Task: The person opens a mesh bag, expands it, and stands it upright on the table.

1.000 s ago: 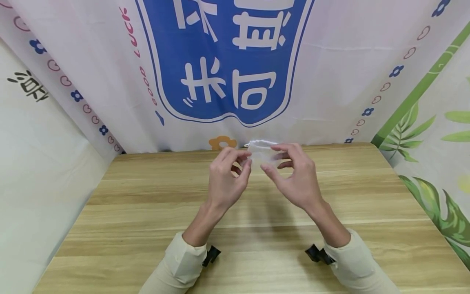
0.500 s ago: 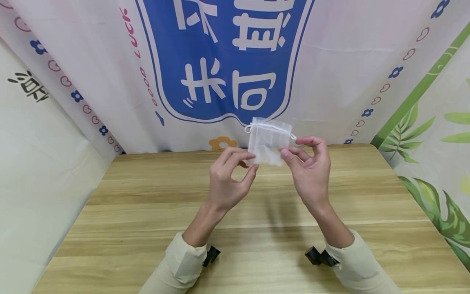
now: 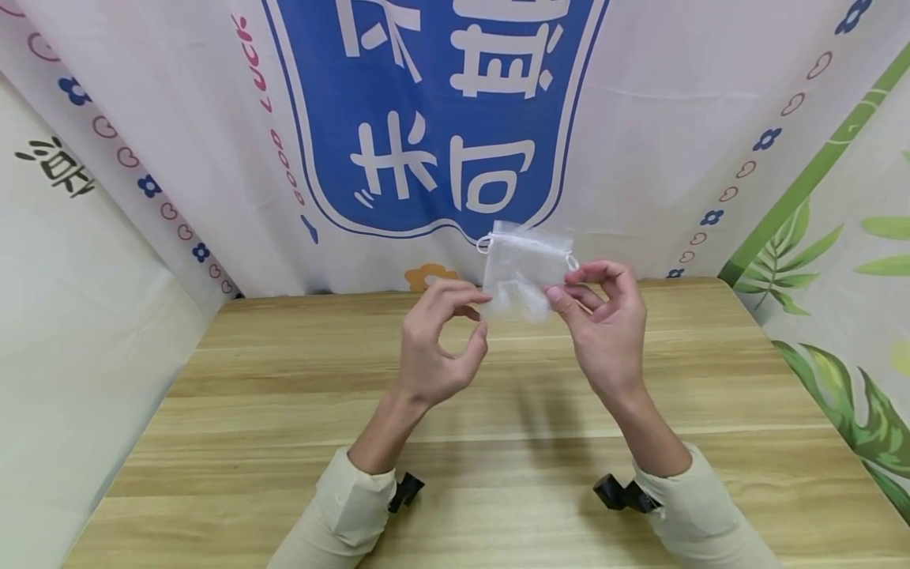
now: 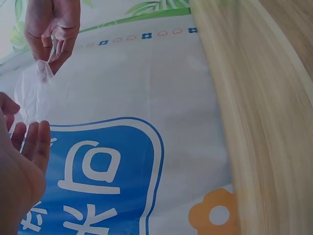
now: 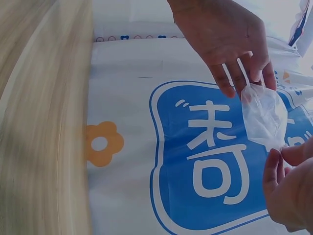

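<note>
A small, see-through white drawstring pouch (image 3: 524,273) is held up over the far edge of the table, its gathered top pointing away and a cord loop at each side. My right hand (image 3: 610,328) pinches its right side between thumb and fingers, seen also in the right wrist view, where the right hand (image 5: 292,188) is at lower right. At the pouch's left edge, my left hand (image 3: 441,340) has its thumb and fingers apart, fingertips right beside the mesh. The left wrist view shows this left hand (image 4: 24,166) with its fingers loosely extended near the pouch (image 4: 36,93).
The wood-grain table (image 3: 284,435) lies beneath both hands. Behind it hangs a white cloth (image 3: 640,182) with a blue printed panel, and more printed cloth covers both sides. A black wrist camera (image 3: 626,494) sits at the right cuff.
The pouch has tipped up from between both hands to stand flat to view. My right hand has shifted right with it, and my left thumb has spread away from the fingers.
</note>
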A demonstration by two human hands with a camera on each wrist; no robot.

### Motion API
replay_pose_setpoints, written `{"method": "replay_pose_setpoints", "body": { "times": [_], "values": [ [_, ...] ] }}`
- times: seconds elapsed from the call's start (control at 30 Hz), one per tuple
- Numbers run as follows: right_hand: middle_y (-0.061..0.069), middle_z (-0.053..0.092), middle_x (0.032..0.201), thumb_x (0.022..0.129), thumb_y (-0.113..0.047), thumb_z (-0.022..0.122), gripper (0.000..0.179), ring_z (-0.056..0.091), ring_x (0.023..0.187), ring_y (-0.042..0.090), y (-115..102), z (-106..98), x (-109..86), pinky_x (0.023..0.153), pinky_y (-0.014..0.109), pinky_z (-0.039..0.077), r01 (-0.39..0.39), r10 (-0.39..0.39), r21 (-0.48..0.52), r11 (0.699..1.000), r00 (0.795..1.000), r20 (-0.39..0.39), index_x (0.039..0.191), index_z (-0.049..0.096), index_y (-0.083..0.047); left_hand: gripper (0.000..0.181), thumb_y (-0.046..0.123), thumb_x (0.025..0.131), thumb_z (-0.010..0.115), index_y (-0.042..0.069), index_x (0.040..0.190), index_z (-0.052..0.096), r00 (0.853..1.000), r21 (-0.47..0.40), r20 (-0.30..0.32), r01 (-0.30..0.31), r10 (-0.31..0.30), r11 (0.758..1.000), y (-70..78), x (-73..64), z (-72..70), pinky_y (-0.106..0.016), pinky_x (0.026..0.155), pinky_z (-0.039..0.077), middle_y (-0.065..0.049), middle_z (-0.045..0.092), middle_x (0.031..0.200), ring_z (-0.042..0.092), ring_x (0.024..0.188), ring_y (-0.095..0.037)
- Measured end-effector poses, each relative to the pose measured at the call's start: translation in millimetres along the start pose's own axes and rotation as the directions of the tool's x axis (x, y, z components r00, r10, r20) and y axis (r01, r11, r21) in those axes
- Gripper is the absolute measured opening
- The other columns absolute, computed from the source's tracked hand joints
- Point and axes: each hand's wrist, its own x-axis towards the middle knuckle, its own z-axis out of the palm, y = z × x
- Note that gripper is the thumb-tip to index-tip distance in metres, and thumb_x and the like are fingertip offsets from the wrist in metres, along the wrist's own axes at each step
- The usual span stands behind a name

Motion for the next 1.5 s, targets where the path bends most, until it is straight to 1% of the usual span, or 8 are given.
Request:
{"method": "replay_pose_setpoints", "body": {
  "times": [0.13,0.37,0.53,0.73,1.0,1.13,1.3,1.5],
  "values": [
    [0.004,0.063,0.106,0.088,0.024,0.071,0.046,0.075,0.091,0.013,-0.7,-0.4,0.2,0.082,0.024,0.066,-0.005,0.005,0.004,1.000,1.000,-0.014,0.114,0.057,-0.012,0.032,-0.009,0.083,0.074,-0.006,0.115,0.073,1.000,0.043,0.021,0.007,-0.008,0.999,-0.8,-0.3,1.4,-0.028,0.080,0.066,-0.022,0.068,0.115,0.070,0.100,-0.031],
    [0.004,0.061,0.106,0.090,0.025,0.067,0.046,0.074,0.091,0.013,-1.4,0.4,-0.2,0.079,0.023,0.065,-0.062,0.062,0.059,0.996,0.998,0.001,0.115,0.055,-0.012,0.028,-0.012,0.089,0.074,-0.010,0.117,0.072,0.996,0.091,-0.048,0.075,-0.071,0.993,0.5,-1.1,4.6,-0.027,0.079,0.067,-0.026,0.074,0.117,0.075,0.102,-0.035],
    [0.004,0.061,0.106,0.090,0.026,0.065,0.045,0.073,0.090,0.013,-1.9,3.3,-1.9,0.078,0.022,0.065,-0.094,0.092,0.101,0.990,0.995,0.026,0.115,0.055,-0.010,0.018,-0.008,0.093,0.074,-0.005,0.111,0.078,0.994,0.172,-0.081,0.080,-0.067,0.982,0.8,-2.3,4.1,-0.023,0.072,0.066,-0.020,0.080,0.106,0.079,0.091,-0.029],
    [0.003,0.061,0.108,0.090,0.024,0.067,0.047,0.073,0.091,0.012,-1.7,7.0,-6.6,0.079,0.023,0.065,-0.121,0.119,0.051,0.991,0.992,0.053,0.117,0.054,-0.012,0.006,-0.006,0.090,0.078,-0.003,0.095,0.078,0.985,0.200,-0.162,0.090,-0.058,0.976,0.0,-2.8,2.4,-0.023,0.061,0.063,-0.017,0.078,0.089,0.075,0.077,-0.025],
    [0.003,0.062,0.109,0.088,0.025,0.070,0.051,0.074,0.090,0.012,-0.7,9.6,-11.1,0.079,0.025,0.066,-0.111,0.108,0.030,0.993,0.990,0.089,0.119,0.054,-0.012,0.011,-0.005,0.088,0.076,-0.003,0.083,0.067,0.962,0.244,-0.264,0.130,-0.063,0.961,1.1,-3.1,2.6,-0.030,0.052,0.060,-0.015,0.068,0.076,0.067,0.065,-0.023],
    [0.003,0.062,0.108,0.087,0.025,0.070,0.051,0.074,0.089,0.012,-1.3,9.7,-10.6,0.079,0.025,0.066,-0.097,0.095,0.020,0.995,0.992,0.083,0.118,0.054,-0.012,0.011,-0.004,0.089,0.074,-0.006,0.095,0.066,0.973,0.246,-0.221,0.126,-0.071,0.961,-0.1,-1.9,1.1,-0.032,0.052,0.061,-0.017,0.069,0.084,0.069,0.073,-0.024],
    [0.002,0.064,0.106,0.087,0.025,0.071,0.050,0.073,0.089,0.011,-1.6,4.3,-5.5,0.082,0.024,0.066,-0.049,0.050,-0.015,0.999,0.997,0.055,0.117,0.055,-0.012,0.036,0.005,0.088,0.081,-0.006,0.119,0.067,0.993,0.206,-0.065,0.110,-0.098,0.972,-1.2,1.3,-5.8,-0.029,0.056,0.063,-0.019,0.069,0.101,0.072,0.087,-0.027],
    [0.000,0.069,0.103,0.087,0.024,0.071,0.049,0.074,0.089,0.011,0.8,-2.4,0.0,0.082,0.025,0.066,-0.001,0.005,-0.042,0.999,0.997,0.081,0.117,0.058,-0.013,0.031,0.007,0.091,0.075,-0.003,0.120,0.070,0.982,0.072,-0.011,0.191,-0.190,0.979,0.9,1.6,-9.5,-0.026,0.060,0.063,-0.018,0.073,0.104,0.072,0.088,-0.027]
  ]
}}
